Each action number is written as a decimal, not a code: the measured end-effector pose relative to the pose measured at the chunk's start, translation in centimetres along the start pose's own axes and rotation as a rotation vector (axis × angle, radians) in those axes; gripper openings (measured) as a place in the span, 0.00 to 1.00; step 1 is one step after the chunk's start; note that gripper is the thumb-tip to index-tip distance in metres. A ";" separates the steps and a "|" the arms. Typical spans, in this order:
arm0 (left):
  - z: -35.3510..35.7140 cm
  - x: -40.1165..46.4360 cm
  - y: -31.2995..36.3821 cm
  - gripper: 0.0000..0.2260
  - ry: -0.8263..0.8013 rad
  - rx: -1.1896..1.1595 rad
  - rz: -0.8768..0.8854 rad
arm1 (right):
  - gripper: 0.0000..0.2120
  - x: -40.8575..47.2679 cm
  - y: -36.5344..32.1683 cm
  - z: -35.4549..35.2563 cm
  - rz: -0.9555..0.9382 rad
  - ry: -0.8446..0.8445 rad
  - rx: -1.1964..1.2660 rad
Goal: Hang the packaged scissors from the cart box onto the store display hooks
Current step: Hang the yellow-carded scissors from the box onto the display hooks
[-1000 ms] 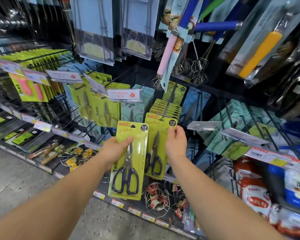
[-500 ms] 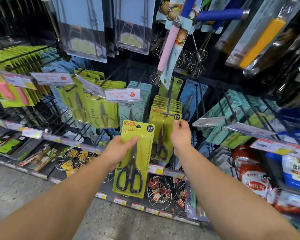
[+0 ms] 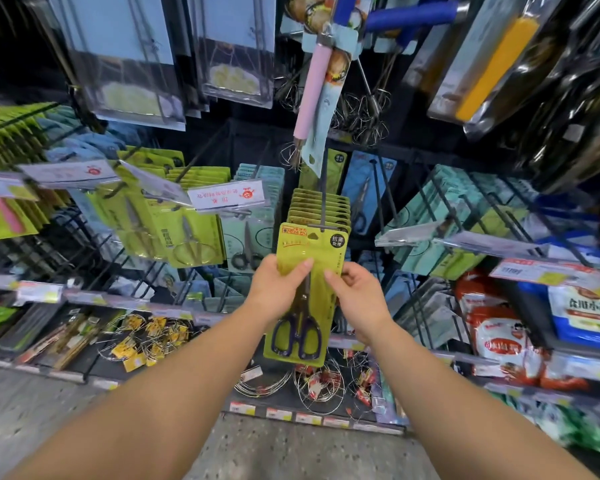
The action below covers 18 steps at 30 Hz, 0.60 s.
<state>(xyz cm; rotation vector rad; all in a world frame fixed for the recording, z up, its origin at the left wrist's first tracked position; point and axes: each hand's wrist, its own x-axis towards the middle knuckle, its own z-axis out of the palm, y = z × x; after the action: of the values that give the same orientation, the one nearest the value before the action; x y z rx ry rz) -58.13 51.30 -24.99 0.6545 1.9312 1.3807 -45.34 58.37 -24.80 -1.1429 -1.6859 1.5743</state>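
Since the right hand (image 3: 359,299) let go of the pack it was seating on the hook 0.5 s ago, that one now sits w/ the row of same yellow-green packs (image 3: 321,206) behind, and both hands have moved onto the next one, which the left had been holding off to the side. The scissors pack (image 3: 303,292) is now centred in front of the display hook (image 3: 323,195), top edge up at the hook's tip; the hang hole looks just below/beside the tip, but I can't tell if it's threaded yet. Judging by that, one more pack is hung and this one is at the line-up stage. Left hand (image 3: 278,289) grips the pack's left edge, thumb across the front; right hand pinches the right edge, fingers curled behind. Pack's long axis runs roughly vertical, top leaning slightly to the right; header card and hole up, scissor blades pointing up, dark handles (image 3: 297,336) at the bottom, printed face toward the camera. Cart box isn't in view. A red-print price tag (image 3: 227,196) hangs on the hook to the left.
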 end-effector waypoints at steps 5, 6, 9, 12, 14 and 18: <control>0.8 1.0 0.5 0.17 -0.017 0.039 -0.003 | 0.05 0.5 -0.2 -0.2 0.000 0.034 -0.012; 1.0 1.3 0.4 0.17 -0.024 0.039 -0.006 | 0.04 0.6 -0.1 -0.2 0.004 0.045 -0.019; 1.0 1.6 0.6 0.14 -0.024 0.047 -0.022 | 0.04 1.2 0.2 0.1 0.022 0.079 -0.054; 1.1 2.2 0.8 0.20 -0.009 0.131 -0.050 | 0.04 2.0 0.2 0.6 0.038 0.105 -0.133; 1.1 2.6 0.8 0.25 -0.003 0.176 -0.078 | 0.05 2.5 0.1 0.8 0.040 0.130 -0.203; 1.0 2.9 0.3 0.30 -0.003 0.182 -0.087 | 0.10 2.7 0.0 0.8 0.077 0.191 -0.335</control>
<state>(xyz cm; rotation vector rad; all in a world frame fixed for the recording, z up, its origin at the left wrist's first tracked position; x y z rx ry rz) -59.25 54.17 -25.59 0.6490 2.0744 1.1592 -47.36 60.32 -25.28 -1.4896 -1.8362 1.2080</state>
